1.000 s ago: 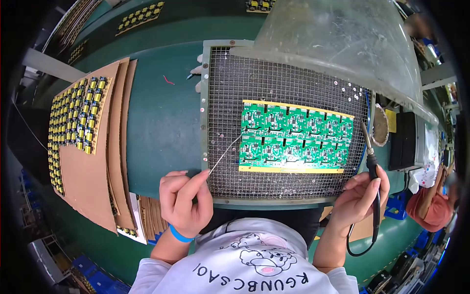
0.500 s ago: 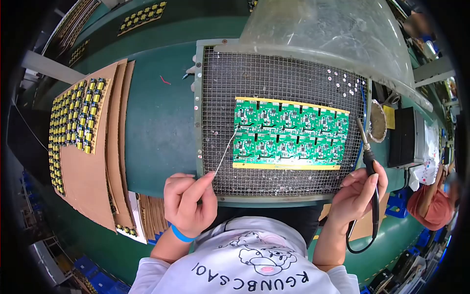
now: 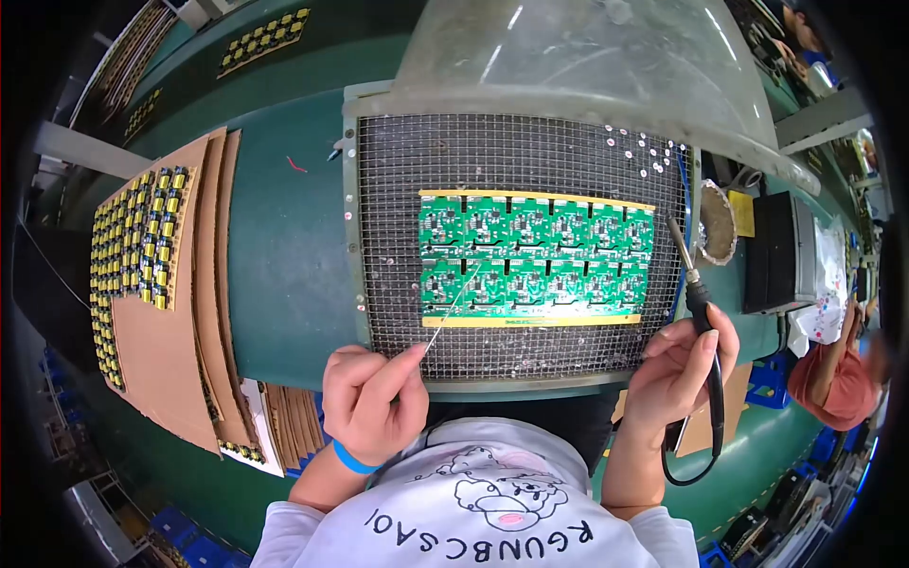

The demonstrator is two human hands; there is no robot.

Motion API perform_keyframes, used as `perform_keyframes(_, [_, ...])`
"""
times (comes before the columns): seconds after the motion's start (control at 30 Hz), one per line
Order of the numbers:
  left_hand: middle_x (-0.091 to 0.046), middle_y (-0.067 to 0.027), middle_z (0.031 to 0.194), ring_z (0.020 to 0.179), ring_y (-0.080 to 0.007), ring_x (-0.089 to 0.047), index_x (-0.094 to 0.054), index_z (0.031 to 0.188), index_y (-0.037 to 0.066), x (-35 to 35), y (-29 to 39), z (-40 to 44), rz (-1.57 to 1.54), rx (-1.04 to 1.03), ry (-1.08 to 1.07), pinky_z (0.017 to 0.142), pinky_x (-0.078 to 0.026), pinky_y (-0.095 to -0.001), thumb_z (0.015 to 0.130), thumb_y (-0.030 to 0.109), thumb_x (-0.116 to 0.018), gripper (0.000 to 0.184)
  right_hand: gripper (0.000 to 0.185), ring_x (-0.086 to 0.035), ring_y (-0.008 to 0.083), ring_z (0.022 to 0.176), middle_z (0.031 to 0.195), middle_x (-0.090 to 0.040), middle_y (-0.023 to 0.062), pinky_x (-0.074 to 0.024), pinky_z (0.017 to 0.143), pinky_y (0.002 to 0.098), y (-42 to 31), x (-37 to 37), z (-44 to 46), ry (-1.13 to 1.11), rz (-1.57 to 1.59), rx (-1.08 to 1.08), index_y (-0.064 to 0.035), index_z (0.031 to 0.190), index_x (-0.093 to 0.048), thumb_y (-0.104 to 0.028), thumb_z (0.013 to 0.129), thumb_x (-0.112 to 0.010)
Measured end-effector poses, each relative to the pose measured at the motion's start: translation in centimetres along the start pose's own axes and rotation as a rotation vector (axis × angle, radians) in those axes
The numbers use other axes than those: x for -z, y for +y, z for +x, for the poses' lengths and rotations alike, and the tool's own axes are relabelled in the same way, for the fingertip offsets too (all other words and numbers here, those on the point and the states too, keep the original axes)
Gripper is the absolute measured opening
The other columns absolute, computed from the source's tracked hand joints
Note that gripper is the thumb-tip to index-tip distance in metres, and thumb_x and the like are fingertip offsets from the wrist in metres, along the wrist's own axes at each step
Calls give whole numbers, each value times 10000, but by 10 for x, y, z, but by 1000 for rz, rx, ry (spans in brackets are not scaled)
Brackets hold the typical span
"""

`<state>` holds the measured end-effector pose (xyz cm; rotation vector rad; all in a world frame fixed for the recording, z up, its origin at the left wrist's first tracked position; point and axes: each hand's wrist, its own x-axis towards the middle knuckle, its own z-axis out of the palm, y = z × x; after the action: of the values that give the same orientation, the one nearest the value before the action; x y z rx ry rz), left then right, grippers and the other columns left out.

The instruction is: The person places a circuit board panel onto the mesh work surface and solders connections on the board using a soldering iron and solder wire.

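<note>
A thin length of solder wire (image 3: 436, 335) is pinched between the thumb and fingers of my left hand (image 3: 375, 402). It slants up over the lower left part of a green circuit board panel (image 3: 532, 254); whether its tip touches the board I cannot tell. My right hand (image 3: 678, 369) grips a soldering iron (image 3: 699, 298) by its black handle. The iron's metal tip points up, to the right of the panel and apart from it. The panel, with yellow strips along its upper and lower edges, lies flat on a wire mesh (image 3: 393, 227) in a metal frame.
Cardboard sheets (image 3: 180, 350) bearing black-and-yellow components stand at the left. A translucent hood (image 3: 587, 57) covers the mesh's far side. Small white rings (image 3: 644, 173) lie at upper right. Beyond are a round dish (image 3: 717, 222), a black box (image 3: 781, 251) and another person (image 3: 833, 388).
The solder wire has moved right, from the panel's left edge to over its lower boards. The view has shifted slightly. The soldering iron remains in my right hand beside the panel.
</note>
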<state>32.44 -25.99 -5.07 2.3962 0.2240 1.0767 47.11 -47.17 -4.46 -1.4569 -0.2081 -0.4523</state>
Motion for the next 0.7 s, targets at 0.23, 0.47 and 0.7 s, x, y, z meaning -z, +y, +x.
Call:
perform_keyframes(0.23, [-488, -61, 808, 644, -191, -466, -675, 966, 27, -6, 13, 7, 13, -28, -60, 579, -396, -296, 727, -87, -594, 276, 299, -448, 101, 460, 620, -536, 93, -361, 447, 193, 4, 2, -1, -28, -32, 14, 26, 1142, -491, -195, 994, -356])
perform_keyframes(0.47, [-469, -31, 789, 642, -186, -465, -708, 979, 74, -14, 18, 9, 30, -28, -61, 561, -419, -287, 659, -67, -667, 352, 279, -494, 143, 474, 663, -562, 134, -406, 450, 220, -3, 8, -3, -62, 86, -40, 43, 1105, -503, -180, 941, -464])
perform_keyframes(0.7, [-466, -29, 766, 639, -184, -462, -706, 986, 71, -17, 18, 11, 81, -26, -19, 557, -414, -285, 643, -85, -668, 379, 183, -580, 174, 475, 603, -611, 82, -448, 442, 260, -38, -2, 5, -645, -48, 153, 5, 896, -685, -26, 724, -634])
